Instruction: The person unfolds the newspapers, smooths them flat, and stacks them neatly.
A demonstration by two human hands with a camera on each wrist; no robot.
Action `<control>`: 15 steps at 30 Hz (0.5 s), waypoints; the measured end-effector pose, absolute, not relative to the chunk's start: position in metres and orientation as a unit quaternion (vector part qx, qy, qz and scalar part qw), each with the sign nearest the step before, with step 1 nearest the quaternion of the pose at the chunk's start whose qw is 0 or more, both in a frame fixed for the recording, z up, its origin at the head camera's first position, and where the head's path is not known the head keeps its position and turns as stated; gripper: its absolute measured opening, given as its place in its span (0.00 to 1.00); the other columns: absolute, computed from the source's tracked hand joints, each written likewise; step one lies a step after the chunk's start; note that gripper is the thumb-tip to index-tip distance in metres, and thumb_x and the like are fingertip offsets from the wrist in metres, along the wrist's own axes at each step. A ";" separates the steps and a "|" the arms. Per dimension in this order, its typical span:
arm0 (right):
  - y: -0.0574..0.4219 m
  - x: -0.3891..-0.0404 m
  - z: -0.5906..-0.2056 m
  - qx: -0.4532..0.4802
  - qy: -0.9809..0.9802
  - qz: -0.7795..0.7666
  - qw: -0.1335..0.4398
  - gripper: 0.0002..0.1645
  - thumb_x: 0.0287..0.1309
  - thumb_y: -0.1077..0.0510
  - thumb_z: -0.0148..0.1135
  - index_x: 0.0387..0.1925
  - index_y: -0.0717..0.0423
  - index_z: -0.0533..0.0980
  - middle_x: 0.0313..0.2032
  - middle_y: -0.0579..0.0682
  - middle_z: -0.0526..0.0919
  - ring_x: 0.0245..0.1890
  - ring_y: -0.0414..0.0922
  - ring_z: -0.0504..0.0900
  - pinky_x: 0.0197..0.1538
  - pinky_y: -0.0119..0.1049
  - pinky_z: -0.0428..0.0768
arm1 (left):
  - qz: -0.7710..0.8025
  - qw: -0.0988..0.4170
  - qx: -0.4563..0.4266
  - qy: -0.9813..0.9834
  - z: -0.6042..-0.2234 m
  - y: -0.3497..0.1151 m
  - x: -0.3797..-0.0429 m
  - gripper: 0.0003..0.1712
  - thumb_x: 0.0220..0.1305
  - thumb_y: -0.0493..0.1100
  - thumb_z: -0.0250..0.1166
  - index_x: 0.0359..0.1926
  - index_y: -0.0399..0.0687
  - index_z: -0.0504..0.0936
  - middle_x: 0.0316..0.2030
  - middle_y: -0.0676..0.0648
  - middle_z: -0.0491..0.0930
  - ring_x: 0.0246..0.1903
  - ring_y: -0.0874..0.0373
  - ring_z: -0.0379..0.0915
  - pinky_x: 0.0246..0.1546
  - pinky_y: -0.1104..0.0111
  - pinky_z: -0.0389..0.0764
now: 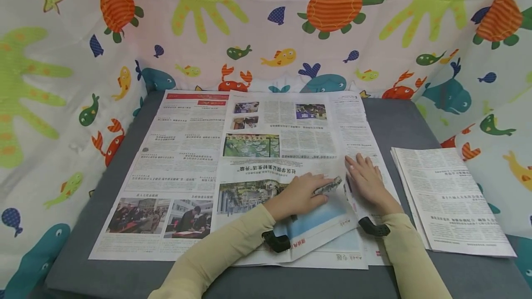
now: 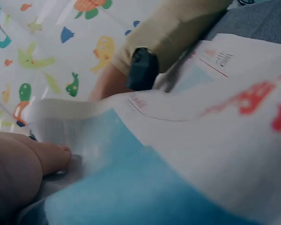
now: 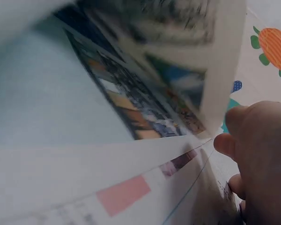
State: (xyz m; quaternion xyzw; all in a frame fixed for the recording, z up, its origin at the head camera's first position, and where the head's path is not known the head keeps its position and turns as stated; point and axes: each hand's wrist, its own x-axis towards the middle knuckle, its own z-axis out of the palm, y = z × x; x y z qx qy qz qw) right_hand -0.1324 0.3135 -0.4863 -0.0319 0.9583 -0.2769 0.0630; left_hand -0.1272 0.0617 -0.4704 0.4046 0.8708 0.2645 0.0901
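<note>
An open newspaper [image 1: 183,156] lies spread over the grey table. My left hand [image 1: 301,193] pinches the loose newspaper page [image 1: 320,220] near its right edge, and a fold of print shows between thumb and index finger. In the left wrist view, the thumb [image 2: 54,157] lies against the page's blue area. Just right of that edge, my right hand [image 1: 370,181] rests with fingers spread on the sheet below. The right wrist view shows the lifted page [image 3: 178,47] bowed up over the pages under it, with the right fingertips [image 3: 225,143] close beside its corner.
A folded stack of newspapers [image 1: 453,202] lies at the table's right side. The grey table [image 1: 129,276] shows around the papers. A white cloth [image 1: 266,26] printed with sea animals hangs behind and at both sides. Each wrist wears a black camera [image 1: 276,242].
</note>
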 end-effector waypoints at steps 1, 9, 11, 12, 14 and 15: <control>0.314 -0.132 -0.487 -0.036 0.959 -0.273 0.061 0.37 0.80 0.43 0.31 0.78 0.61 0.55 0.79 0.73 0.40 0.78 0.76 0.32 0.73 0.75 0.30 | 0.282 0.083 0.411 0.863 -0.469 0.058 -0.128 0.31 0.76 0.52 0.58 0.76 0.56 0.67 0.74 0.47 0.68 0.73 0.47 0.66 0.73 0.51 0.67; 0.315 -0.132 -0.494 -0.065 0.974 -0.211 0.044 0.48 0.68 0.36 0.57 0.78 0.58 0.58 0.78 0.76 0.42 0.76 0.79 0.36 0.71 0.78 0.36 | 0.401 0.031 0.411 0.818 -0.443 0.034 -0.125 0.30 0.76 0.47 0.59 0.75 0.49 0.69 0.72 0.47 0.71 0.72 0.54 0.68 0.73 0.63 0.68; 0.314 -0.132 -0.494 -0.070 0.976 -0.203 0.041 0.48 0.66 0.37 0.59 0.77 0.57 0.59 0.78 0.76 0.43 0.76 0.79 0.36 0.71 0.79 0.37 | 0.429 0.006 0.404 0.808 -0.431 0.025 -0.123 0.29 0.74 0.45 0.61 0.73 0.46 0.71 0.71 0.45 0.73 0.71 0.51 0.69 0.72 0.62 0.69; 0.314 -0.132 -0.494 -0.074 0.976 -0.201 0.040 0.48 0.65 0.38 0.60 0.77 0.57 0.59 0.77 0.76 0.43 0.76 0.80 0.37 0.71 0.79 0.38 | 0.444 -0.010 0.400 0.802 -0.424 0.019 -0.122 0.29 0.73 0.45 0.61 0.72 0.45 0.71 0.70 0.43 0.74 0.70 0.50 0.71 0.72 0.61 0.70; 0.313 -0.133 -0.493 -0.077 0.976 -0.201 0.042 0.46 0.65 0.40 0.60 0.77 0.57 0.60 0.77 0.77 0.43 0.76 0.80 0.37 0.70 0.79 0.38 | 0.473 -0.041 0.392 0.788 -0.410 0.007 -0.119 0.29 0.72 0.43 0.62 0.71 0.42 0.73 0.67 0.41 0.77 0.64 0.49 0.77 0.67 0.61 0.76; 0.313 -0.133 -0.492 -0.077 0.975 -0.201 0.045 0.45 0.66 0.41 0.60 0.77 0.57 0.60 0.77 0.77 0.42 0.76 0.80 0.36 0.70 0.79 0.38 | 0.489 -0.056 0.387 0.779 -0.402 0.000 -0.118 0.29 0.71 0.41 0.63 0.70 0.40 0.74 0.66 0.40 0.78 0.61 0.48 0.80 0.63 0.62 0.79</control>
